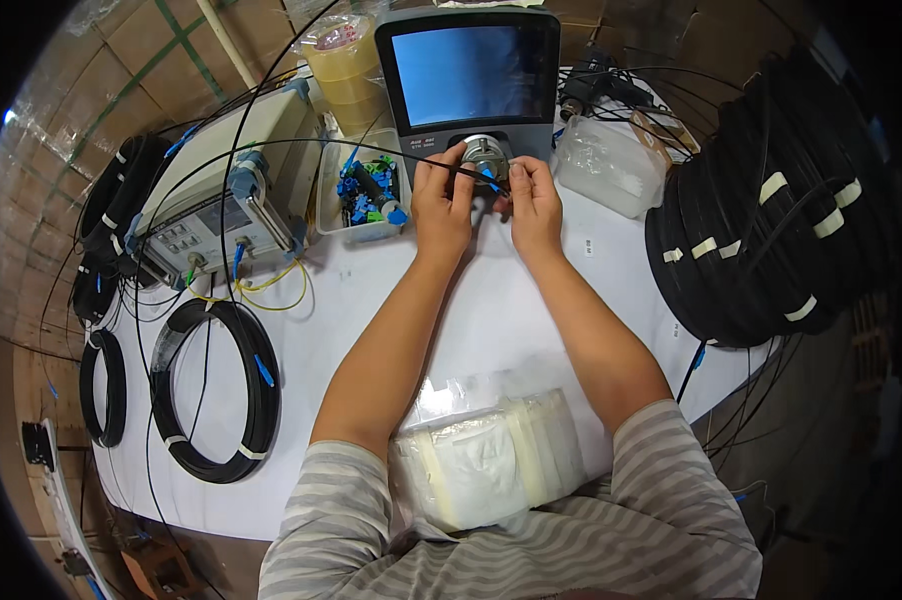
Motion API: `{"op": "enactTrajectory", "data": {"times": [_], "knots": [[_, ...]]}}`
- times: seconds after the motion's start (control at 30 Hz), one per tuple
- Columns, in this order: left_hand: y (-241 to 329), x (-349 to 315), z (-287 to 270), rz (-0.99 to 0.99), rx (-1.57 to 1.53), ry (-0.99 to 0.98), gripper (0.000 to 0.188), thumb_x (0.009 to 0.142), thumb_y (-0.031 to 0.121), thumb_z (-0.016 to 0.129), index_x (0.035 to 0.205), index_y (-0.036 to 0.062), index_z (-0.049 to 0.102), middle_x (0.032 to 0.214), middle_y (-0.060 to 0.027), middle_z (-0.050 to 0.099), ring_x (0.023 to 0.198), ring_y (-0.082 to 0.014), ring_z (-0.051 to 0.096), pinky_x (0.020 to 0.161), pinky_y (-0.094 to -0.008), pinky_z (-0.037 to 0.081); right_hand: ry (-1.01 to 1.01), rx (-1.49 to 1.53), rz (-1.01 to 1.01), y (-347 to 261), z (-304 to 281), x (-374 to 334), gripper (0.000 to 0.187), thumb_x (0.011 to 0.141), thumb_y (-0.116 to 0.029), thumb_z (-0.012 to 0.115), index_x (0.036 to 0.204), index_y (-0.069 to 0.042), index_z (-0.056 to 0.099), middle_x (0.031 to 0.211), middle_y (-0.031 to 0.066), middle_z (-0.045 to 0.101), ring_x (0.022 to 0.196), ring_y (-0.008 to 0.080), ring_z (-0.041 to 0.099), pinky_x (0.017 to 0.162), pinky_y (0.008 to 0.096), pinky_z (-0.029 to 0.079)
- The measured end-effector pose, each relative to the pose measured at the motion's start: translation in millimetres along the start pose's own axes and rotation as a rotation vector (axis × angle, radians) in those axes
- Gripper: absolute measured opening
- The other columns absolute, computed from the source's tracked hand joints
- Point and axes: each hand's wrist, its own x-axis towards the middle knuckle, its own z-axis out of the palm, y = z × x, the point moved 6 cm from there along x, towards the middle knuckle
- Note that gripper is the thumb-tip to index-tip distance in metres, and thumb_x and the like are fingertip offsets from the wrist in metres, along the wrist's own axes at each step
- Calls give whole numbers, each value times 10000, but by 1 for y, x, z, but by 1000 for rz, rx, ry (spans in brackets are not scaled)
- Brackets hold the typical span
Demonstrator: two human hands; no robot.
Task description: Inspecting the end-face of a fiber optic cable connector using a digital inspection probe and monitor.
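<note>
Both hands meet in front of a grey inspection unit with a blue screen (471, 75) and a round metal fitting (487, 155) at its base. My left hand (441, 200) pinches a thin black cable (391, 150) that runs off to the left. My right hand (533, 200) grips the same cable's end, where a small blue connector (491, 181) shows between the thumbs, right by the metal fitting.
A beige test instrument (221, 195) with yellow leads stands at left, beside a clear tray of blue connectors (369, 195). Black cable coils (221, 390) lie on the white table (491, 310); a large stack of coils (761, 220) sits at right. Plastic-wrapped packs (486, 460) lie near me.
</note>
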Motion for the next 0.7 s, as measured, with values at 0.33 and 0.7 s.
{"op": "enactTrajectory", "data": {"times": [0.33, 0.7], "knots": [[0, 0, 0, 8, 13, 2, 290, 980, 177, 619, 1231, 43, 674, 1121, -109, 613, 1006, -217, 600, 841, -314, 491, 3, 73, 25, 0, -1, 0, 255, 1048, -283, 528, 1115, -42, 574, 843, 29, 637, 626, 86, 583, 580, 230, 471], [-1, 0, 0, 1, -4, 5, 289, 975, 173, 629, 1231, 48, 677, 1122, -108, 618, 1003, -210, 607, 836, -307, 494, 7, 41, -14, 1, -1, 0, 268, 1044, -297, 539, 1109, -40, 586, 829, 16, 628, 624, 81, 573, 578, 229, 468]]}}
